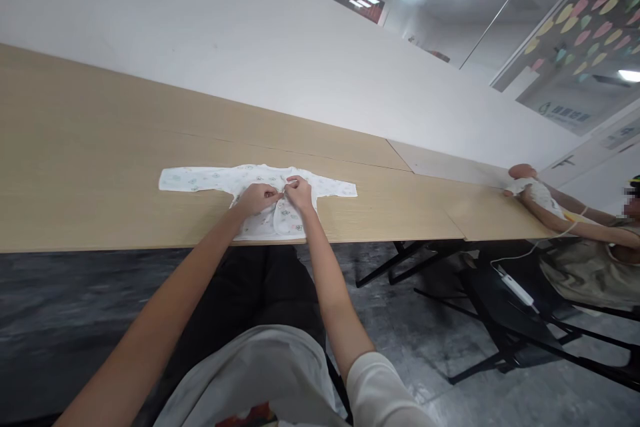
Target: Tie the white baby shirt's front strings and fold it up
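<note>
A white patterned baby shirt [200, 179] lies on the wooden table, its long sleeves spread out to both sides. At the middle of its front, my left hand [257, 199] pinches the fabric near the opening. My right hand [299, 192] is closed on the shirt's front edge just beside it, and the fingertips of both hands almost meet. Below my right hand a rounded front flap hangs over the lower part of the shirt. Whatever small fastening lies between the fingers is too small to make out.
The long wooden table [100, 147] runs along a white wall [200, 33]. At the far right a co-worker's arms [565, 219] reach to a doll [523, 172] in white clothing. Black folding chairs [505, 320] stand at the right, one with a white power strip [519, 289].
</note>
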`<state>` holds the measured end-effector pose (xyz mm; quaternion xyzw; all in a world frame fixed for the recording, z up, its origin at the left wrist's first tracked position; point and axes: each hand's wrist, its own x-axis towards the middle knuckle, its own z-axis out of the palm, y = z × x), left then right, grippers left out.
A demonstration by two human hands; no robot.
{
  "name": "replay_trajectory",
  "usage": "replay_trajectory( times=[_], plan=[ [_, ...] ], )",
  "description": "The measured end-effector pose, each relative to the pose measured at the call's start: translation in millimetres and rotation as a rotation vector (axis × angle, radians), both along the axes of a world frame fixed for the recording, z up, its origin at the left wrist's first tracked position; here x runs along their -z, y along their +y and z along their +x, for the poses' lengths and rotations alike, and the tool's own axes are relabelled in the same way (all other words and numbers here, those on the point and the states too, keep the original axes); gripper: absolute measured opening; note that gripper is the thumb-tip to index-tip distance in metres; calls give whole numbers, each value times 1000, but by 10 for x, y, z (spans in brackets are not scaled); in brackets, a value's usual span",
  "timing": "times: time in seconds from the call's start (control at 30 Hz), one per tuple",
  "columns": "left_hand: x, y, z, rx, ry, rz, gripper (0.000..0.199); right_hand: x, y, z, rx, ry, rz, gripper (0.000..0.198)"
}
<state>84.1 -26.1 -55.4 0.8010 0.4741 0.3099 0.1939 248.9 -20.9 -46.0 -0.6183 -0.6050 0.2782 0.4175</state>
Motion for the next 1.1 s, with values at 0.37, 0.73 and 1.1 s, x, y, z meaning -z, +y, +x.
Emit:
replay_trajectory(
  times=[0.37, 0.73, 1.1],
  plan=[
    [33, -108, -97, 83, 8, -124, 42, -17, -60, -8, -13, -129, 42, 23],
    [0, -141, -111, 122, -16, -118, 37, -52, -624, 31, -174, -331, -13, 9],
    [-36, -156, -108, 96, -12, -132, 33, -86, -592, 59, -147, -240, -95, 9]
  ],
)
